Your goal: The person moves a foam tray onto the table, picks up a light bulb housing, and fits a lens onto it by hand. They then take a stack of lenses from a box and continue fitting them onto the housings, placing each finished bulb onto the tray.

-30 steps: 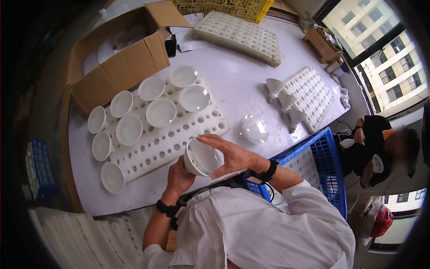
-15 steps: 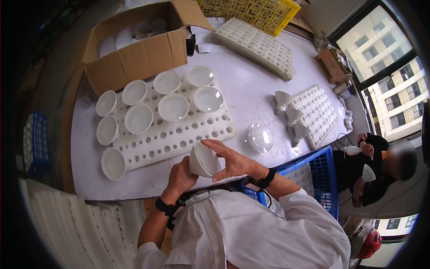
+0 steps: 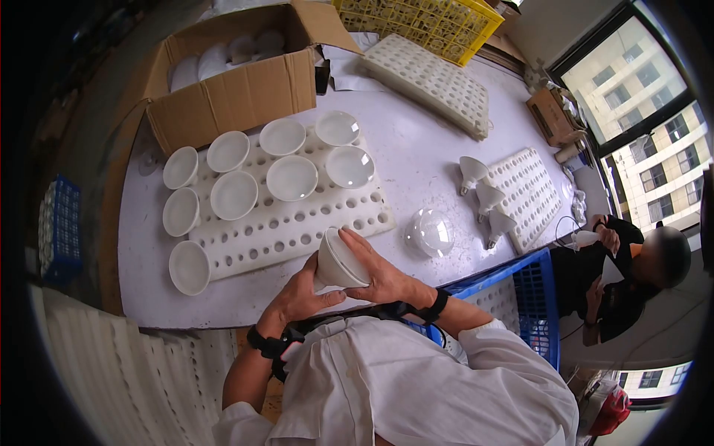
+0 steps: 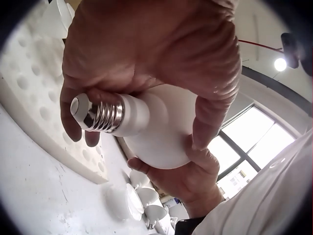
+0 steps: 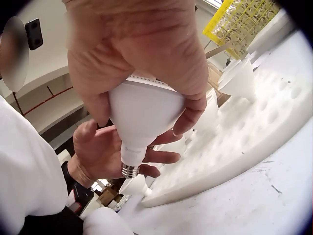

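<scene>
A white lamp bulb [image 5: 142, 115] with a wide cone body and a metal screw base [image 4: 105, 116] is held in front of the chest. My right hand [image 3: 379, 276] grips its wide rim, thumb on one side and fingers on the other. Around the narrow end, my left hand [image 3: 301, 293] lies spread, with thumb apart and fingers fairly straight beside the neck in the right wrist view. Beyond the hands, several white cone-shaped bulbs [image 3: 291, 178] stand base down in a perforated foam board [image 3: 256, 245]. A clear dome cover [image 3: 431, 232] sits on the table to the right.
An open cardboard box [image 3: 234, 93] with white pieces stands at the back left. More foam boards [image 3: 428, 83] lie on the table [image 3: 401, 134]. Three bulbs [image 3: 487, 199] lie at the right, near a blue crate [image 3: 547, 305]. Another person [image 3: 625, 260] sits beyond it.
The bulb has been tipped so its wide end turns down toward my body. My left hand has loosened from around it, its thumb spreading outward; the right hand stays on the rim.
</scene>
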Demonstrator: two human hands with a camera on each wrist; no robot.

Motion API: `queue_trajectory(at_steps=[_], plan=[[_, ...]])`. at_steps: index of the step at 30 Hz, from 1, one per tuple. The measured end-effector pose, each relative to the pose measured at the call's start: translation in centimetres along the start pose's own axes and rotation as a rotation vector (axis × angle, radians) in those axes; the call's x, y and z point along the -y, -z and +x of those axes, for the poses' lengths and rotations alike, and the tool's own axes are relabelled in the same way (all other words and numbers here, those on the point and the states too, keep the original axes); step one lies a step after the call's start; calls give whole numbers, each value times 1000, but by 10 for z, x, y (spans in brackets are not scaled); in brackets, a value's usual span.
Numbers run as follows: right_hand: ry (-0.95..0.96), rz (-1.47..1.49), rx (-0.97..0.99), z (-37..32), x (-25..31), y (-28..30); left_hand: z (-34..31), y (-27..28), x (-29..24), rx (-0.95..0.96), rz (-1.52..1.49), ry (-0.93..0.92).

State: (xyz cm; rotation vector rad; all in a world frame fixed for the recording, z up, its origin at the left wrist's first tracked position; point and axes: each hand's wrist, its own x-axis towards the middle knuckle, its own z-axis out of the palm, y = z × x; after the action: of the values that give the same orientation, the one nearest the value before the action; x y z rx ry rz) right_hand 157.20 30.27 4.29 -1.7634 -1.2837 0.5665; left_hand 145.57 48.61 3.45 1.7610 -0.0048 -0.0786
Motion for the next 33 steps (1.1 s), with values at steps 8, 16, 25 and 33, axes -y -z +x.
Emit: queue_trajectory(at_steps=[8,16,25,33], plan=[[91,-345,-90,6,17,-5,3,-13,-10,-183,-342,108],[-299,545,-313,3,7,-13,-3,-6,14,-197,-607,13],[-442,848,-167,4,10,-16,-1,-6,0,-348,-380,-54],[-462,806,-189,7,12,-16,1,-4,-2,-386,-337,-51]])
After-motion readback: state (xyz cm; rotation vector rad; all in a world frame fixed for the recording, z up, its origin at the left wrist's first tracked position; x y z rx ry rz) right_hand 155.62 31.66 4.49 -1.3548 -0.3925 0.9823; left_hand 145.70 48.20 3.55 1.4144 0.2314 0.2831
